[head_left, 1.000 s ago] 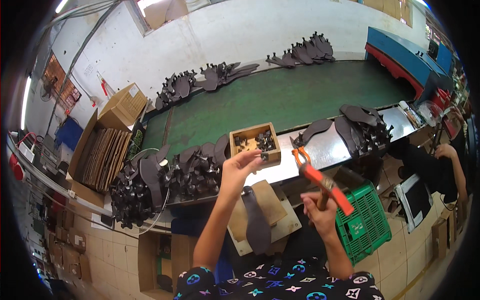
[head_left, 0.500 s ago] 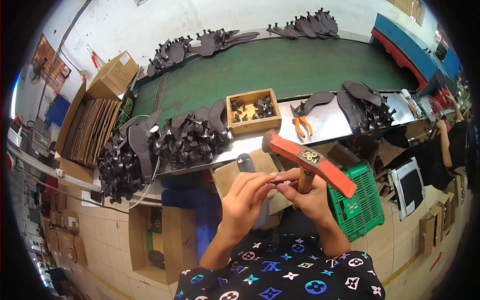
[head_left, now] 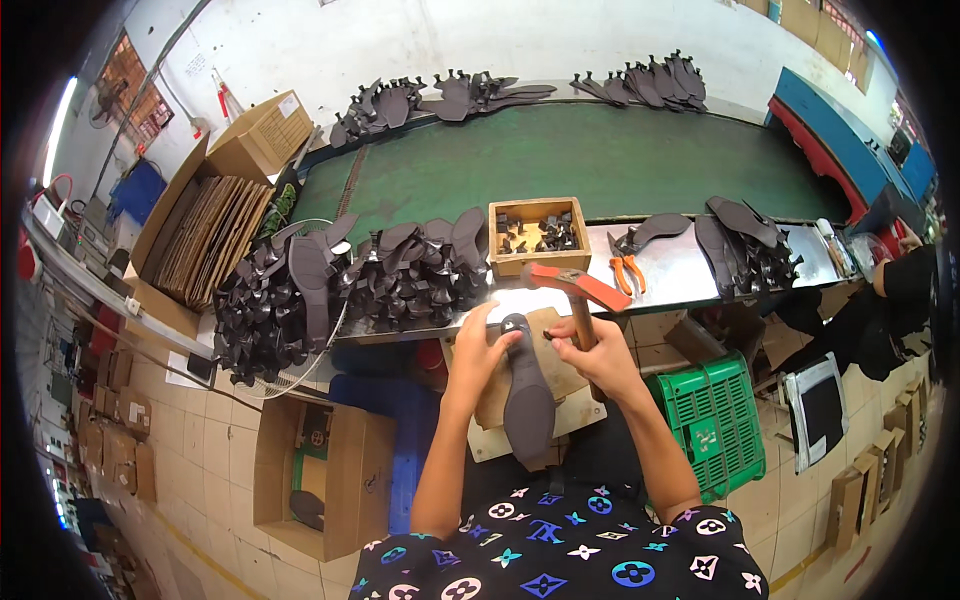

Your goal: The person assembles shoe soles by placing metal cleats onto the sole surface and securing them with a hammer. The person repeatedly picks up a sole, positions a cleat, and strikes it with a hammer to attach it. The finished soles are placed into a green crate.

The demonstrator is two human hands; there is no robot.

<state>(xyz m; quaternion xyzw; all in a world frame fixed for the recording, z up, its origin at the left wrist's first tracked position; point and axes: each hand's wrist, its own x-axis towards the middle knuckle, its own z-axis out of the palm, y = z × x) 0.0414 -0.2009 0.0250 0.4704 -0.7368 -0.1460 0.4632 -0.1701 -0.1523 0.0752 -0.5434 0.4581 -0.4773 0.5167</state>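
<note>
A dark grey shoe sole (head_left: 530,400) lies lengthwise on a pale board (head_left: 490,405) in front of me, its narrow end away from me. At that end my left hand (head_left: 478,350) has its fingers apart, the thumb touching the sole's edge. My right hand (head_left: 603,362) is closed around the wooden handle of a hammer (head_left: 583,325) with a worn red head, held upright to the right of the sole. A small black piece (head_left: 548,335) shows at the right fingertips; its exact kind is too small to tell.
On the metal ledge ahead stand a wooden box (head_left: 540,262) of small black parts, orange-handled pliers (head_left: 626,270) and piles of heeled soles (head_left: 410,270). A green crate (head_left: 710,425) is at right, a cardboard box (head_left: 325,480) at lower left. Another person's arm (head_left: 905,270) shows far right.
My hands have separated and lowered from their fingertip-to-fingertip position. The left hand has come to the sole's narrow end. The hammer has gone down and away with my right hand.
</note>
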